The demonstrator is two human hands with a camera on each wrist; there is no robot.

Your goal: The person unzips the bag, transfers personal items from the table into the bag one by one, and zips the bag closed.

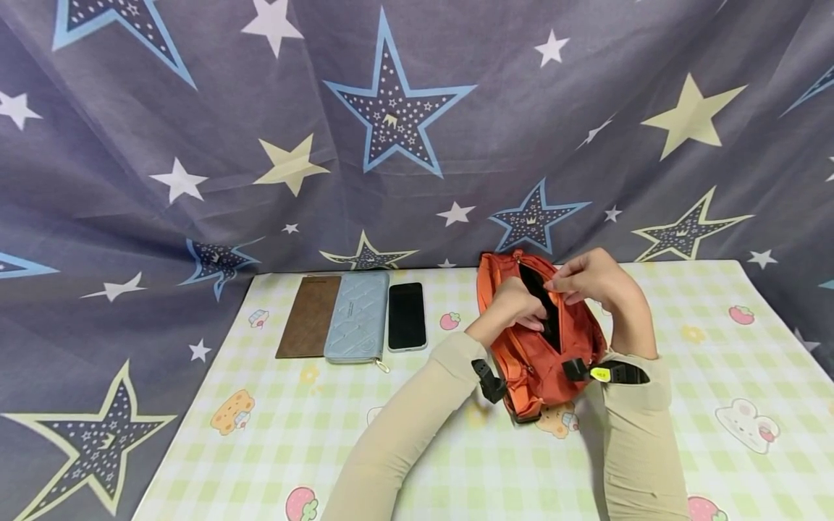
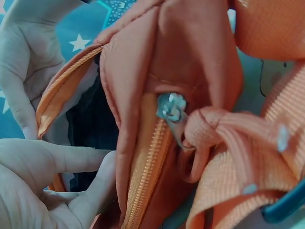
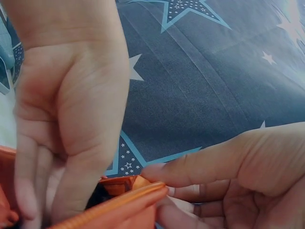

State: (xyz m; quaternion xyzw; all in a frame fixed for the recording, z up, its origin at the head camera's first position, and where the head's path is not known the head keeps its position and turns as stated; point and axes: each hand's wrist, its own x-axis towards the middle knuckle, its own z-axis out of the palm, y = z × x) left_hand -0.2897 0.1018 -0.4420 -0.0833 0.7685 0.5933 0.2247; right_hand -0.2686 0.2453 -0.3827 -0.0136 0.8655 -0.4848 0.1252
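An orange-red zip bag (image 1: 544,380) lies tilted on the table, its top zip open on a black inside (image 2: 93,133). My right hand (image 1: 596,278) pinches the zippered edge of the opening between thumb and fingers and draws it outward, which the right wrist view shows close up. Reaching into the gap, my left hand (image 1: 511,300) has its thumb and index fingertips close together at the opposite edge. Its other fingertips are hidden inside, so I cannot tell whether they hold something. A second zip with a metal slider (image 2: 171,106) and knotted cord runs along the bag's front.
To the left of the bag lie a black-screened phone (image 1: 407,316), a light blue quilted wallet (image 1: 357,315) with a zip pull, and a flat brown leather-like piece (image 1: 309,318). A checked cloth (image 1: 247,463) covers the table; a star-patterned curtain (image 1: 417,195) hangs behind it.
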